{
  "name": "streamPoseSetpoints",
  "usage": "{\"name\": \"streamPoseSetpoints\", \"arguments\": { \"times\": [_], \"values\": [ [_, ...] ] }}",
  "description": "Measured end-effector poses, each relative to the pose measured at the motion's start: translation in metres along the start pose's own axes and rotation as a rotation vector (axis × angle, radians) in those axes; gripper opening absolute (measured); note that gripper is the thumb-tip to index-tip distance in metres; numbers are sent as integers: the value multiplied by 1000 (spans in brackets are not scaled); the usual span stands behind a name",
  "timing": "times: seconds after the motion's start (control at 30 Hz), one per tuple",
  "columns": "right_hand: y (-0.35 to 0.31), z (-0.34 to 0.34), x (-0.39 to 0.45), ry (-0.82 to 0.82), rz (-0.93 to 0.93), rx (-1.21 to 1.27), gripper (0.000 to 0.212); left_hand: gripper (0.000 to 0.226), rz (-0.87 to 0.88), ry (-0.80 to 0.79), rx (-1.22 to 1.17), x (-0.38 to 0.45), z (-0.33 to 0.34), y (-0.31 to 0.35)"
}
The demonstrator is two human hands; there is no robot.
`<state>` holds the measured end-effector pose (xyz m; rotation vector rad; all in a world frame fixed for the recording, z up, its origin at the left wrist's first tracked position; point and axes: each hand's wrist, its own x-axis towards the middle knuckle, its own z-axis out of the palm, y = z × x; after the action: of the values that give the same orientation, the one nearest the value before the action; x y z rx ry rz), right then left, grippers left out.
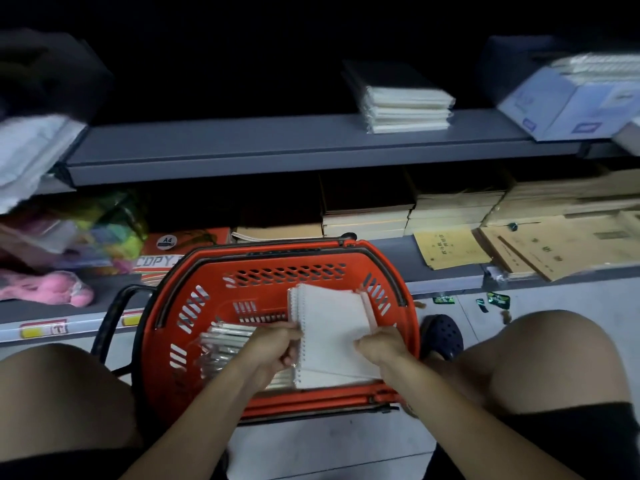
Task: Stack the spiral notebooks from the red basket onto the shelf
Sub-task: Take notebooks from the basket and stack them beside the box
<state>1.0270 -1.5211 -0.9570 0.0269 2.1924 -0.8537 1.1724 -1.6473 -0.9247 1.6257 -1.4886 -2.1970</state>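
Both of your hands are clamped on one bundle of white spiral-bound notebooks (pixel 330 336), your left hand (pixel 275 348) curled round the coil edge and your right hand (pixel 381 344) pinching the opposite edge, probably to square it for lifting. It hovers over the red plastic basket (pixel 194 306), where more wrapped notebooks (pixel 221 344) lie along the left wall. On the grey metal shelf (pixel 242 143) sits a cream notebook stack (pixel 407 109).

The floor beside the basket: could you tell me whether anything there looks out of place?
Yes. Small green wrappers lie scattered on the floor right of the basket, like litter. On the lower shelf, brown booklets are fanned askew over its edge.
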Motion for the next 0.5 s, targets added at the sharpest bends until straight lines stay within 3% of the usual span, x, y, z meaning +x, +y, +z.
{"name": "streamPoseSetpoints", "arguments": {
  "times": [0.07, 0.2, 0.37, 0.5],
  "values": [
    [-9, -13, -9, -41, -12, 121, 23, 18, 66, -49, -37, -11, -5, 12],
    [-32, -44, -35, -44, -140, 502, 23, 30, 200, -177, -162, -38, -6, 29],
    [-50, -88, -78, -250, -306, 688, 28, 41, 350, -402, -357, -73, -2, 62],
    [-67, -121, -108, -412, -459, 732, 38, 41, 590, -274, -367, -90, 11, 88]
  ]
}}
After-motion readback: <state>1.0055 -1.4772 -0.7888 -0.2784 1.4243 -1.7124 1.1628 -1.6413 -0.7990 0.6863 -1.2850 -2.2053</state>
